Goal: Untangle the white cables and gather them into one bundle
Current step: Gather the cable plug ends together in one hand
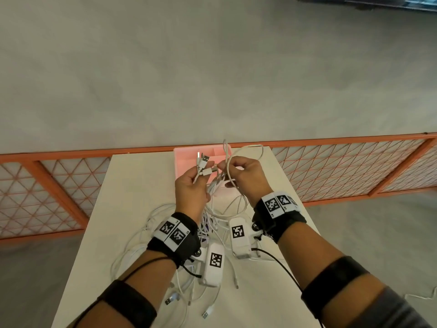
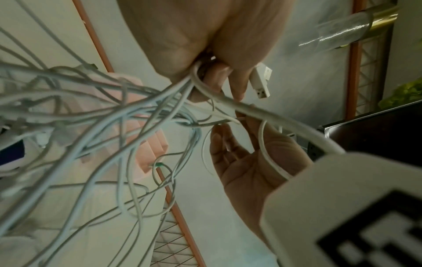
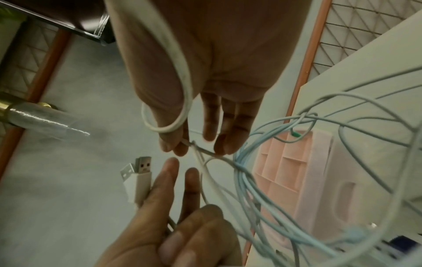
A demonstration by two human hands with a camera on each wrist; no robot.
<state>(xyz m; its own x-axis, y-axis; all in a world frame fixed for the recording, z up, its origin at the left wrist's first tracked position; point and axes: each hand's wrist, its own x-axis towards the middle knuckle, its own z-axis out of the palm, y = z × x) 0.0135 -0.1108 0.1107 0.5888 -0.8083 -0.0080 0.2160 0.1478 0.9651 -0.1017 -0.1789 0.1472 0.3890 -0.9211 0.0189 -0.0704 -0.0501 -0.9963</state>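
Several white cables (image 1: 214, 220) hang in a tangle from both hands down to the white table (image 1: 132, 197). My left hand (image 1: 201, 179) grips a bunch of strands in its curled fingers, and two USB plugs (image 1: 203, 161) stick up above it. In the left wrist view the left hand (image 2: 212, 77) closes round the strands beside a plug (image 2: 261, 79). My right hand (image 1: 227, 169) is just to the right and pinches one thin strand. The right wrist view shows the right hand (image 3: 189, 148) with thumb and forefinger on that strand (image 3: 205, 153). A loop (image 1: 256, 150) arcs above it.
A pink compartment box (image 1: 183, 159) stands at the table's far edge, behind the hands. Loose cable ends with plugs (image 1: 170, 299) lie near the front edge. An orange mesh fence (image 1: 331, 166) runs behind the table, with grey floor around it.
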